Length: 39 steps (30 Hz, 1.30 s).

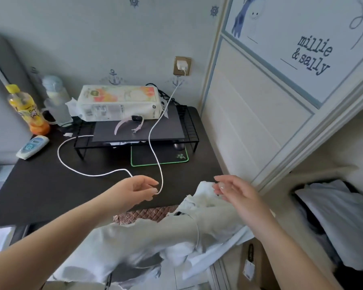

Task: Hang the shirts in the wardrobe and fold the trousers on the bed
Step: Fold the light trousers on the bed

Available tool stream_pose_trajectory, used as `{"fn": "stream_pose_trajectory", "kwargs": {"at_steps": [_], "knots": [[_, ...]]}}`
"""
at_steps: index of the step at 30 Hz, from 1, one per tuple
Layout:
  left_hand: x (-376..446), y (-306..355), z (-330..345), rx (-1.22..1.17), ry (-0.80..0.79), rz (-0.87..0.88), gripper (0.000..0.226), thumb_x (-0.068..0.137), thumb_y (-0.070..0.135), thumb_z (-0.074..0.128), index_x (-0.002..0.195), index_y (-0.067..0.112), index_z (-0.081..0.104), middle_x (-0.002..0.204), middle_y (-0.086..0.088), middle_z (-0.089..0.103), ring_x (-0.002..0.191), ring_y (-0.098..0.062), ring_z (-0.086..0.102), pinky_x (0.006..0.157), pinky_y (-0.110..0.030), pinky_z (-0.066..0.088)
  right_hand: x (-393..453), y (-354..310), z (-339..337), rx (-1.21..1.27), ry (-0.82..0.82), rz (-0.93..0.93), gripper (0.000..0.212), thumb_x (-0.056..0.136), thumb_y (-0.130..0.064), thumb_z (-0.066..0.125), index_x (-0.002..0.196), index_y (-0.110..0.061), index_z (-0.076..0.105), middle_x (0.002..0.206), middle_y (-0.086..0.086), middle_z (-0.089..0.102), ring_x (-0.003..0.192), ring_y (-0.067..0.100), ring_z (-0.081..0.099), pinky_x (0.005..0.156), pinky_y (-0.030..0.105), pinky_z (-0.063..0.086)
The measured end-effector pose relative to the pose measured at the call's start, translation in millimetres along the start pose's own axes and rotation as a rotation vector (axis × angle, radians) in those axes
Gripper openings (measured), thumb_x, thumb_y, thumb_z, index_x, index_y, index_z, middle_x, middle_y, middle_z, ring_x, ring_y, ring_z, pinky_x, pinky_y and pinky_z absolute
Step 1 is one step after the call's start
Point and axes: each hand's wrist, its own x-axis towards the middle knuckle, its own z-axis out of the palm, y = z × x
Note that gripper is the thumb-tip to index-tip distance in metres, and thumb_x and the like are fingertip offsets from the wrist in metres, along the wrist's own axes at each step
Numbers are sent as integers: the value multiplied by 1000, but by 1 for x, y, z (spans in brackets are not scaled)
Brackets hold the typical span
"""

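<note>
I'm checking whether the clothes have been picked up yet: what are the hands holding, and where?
The left hand pinches the white charging cable at its low loop. The right hand holds nothing, open above the pale garment.

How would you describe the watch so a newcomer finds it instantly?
On the dark desk stands a black wire riser. The watch lies on its top, just in front of the tissue pack. It alone has a pale pink strap and small dark face.

The pale garment [155, 237] runs off the bottom edge, partly covered by both forearms, and its lower part is motion-blurred. The white cable [153, 130] vanishes behind the left hand [138, 190]. Dark clothes [331, 222] in the wardrobe at right are cut by the frame; they are possibly folded.
</note>
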Motion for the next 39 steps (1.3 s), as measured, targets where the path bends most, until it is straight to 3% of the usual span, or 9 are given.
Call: {"fn": "stream_pose_trajectory", "kwargs": {"at_steps": [3,8,12,15,20,26,30,33,39], "knots": [[6,-41,-10,285,-89,-128,29,89,41,62,117,34,57,106,16,66,95,-2,62,86,-25,49,18,18,-4,-338,-36,48,14,93,-29,58,98,-40,63,102,-25,65,106,-5,58,84,16,41],[12,-75,-22,648,-280,-361,54,89,63,45,128,27,55,128,12,57,113,-6,54,98,-24,39,65,44,-16,-986,-170,149,43,90,-46,54,130,-31,51,131,-4,50,118,16,51,89,29,39],[18,-83,-25,702,-322,-486,59,91,65,37,130,24,54,135,7,54,120,-11,51,95,-25,36,99,54,-7,-1168,-418,313,67,85,-53,58,143,-28,35,141,4,43,123,23,49,91,31,40],[23,-91,-24,778,-330,-599,62,94,62,33,135,19,51,142,0,48,127,-17,46,103,-27,32,118,62,0,-1252,-507,358,75,82,-50,60,146,-24,28,134,3,49,113,22,53,74,28,40],[23,-102,-31,712,-246,-667,58,89,64,40,121,21,62,129,2,58,114,-15,54,99,-29,39,139,75,5,-1198,-519,386,77,81,-42,66,143,-11,32,138,4,49,122,22,51,88,30,43],[9,-101,-41,365,48,-556,45,81,43,70,122,28,63,122,9,64,110,-12,60,93,-24,44,151,84,-9,-655,-384,396,18,78,-18,66,96,-17,65,96,4,69,77,16,63,62,24,44],[-12,-81,-53,-128,247,-403,25,81,22,74,104,30,72,97,0,75,88,-20,72,66,-25,56,149,56,-19,-327,-339,348,23,74,-19,75,94,-27,65,87,-4,71,77,14,68,61,26,50],[-31,-60,-61,-422,261,-335,29,78,16,72,107,17,72,107,-13,72,96,-31,70,72,-37,58,139,26,-26,-128,-407,310,32,68,-25,83,96,-17,70,89,3,75,83,22,72,76,34,55],[-73,-24,-70,-603,378,-209,43,73,22,71,112,7,65,110,-16,70,97,-31,69,69,-37,59,107,-44,-35,148,-334,149,17,75,-20,76,88,-10,70,83,12,73,75,24,71,70,35,54]]}}
